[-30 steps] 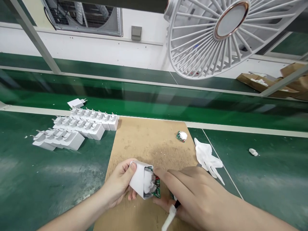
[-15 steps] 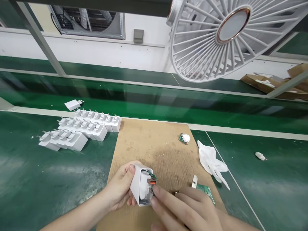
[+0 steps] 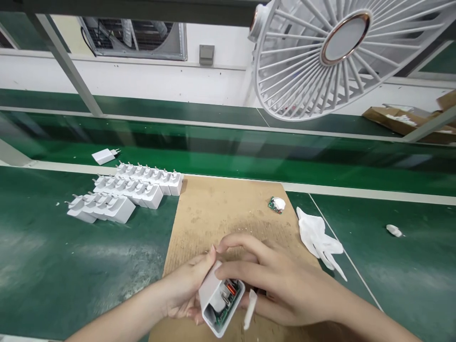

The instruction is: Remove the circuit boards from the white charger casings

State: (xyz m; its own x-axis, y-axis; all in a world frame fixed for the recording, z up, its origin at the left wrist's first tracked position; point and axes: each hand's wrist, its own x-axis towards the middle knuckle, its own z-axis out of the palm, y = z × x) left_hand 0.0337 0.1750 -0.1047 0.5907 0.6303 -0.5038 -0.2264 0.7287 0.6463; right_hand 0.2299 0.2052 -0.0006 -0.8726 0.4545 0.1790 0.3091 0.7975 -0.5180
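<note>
My left hand (image 3: 188,287) is closed around a white plug charger housing (image 3: 210,289), tilted with its open end toward me. Inside it sit a green circuit board (image 3: 223,314), an orange USB port (image 3: 231,289) and a white lump. My right hand (image 3: 278,280) reaches over from the right, its fingers bent onto the housing's upper side, one fingertip close to my left thumb. Below the right fingers, a small white strip (image 3: 250,308) sticks out; whether that hand holds it is unclear.
Rows of white plug chargers (image 3: 123,192) stand at left, with a single charger (image 3: 104,156) behind them. On the brown board (image 3: 221,199) lies a small circuit board with white filler (image 3: 277,204). A white glove (image 3: 318,237) rests at right. A fan (image 3: 342,52) hangs overhead.
The housing has moved down and turned, its board now slanting differently. My right hand has shifted from the port at the opening to the housing's upper side, covering the loose green board.
</note>
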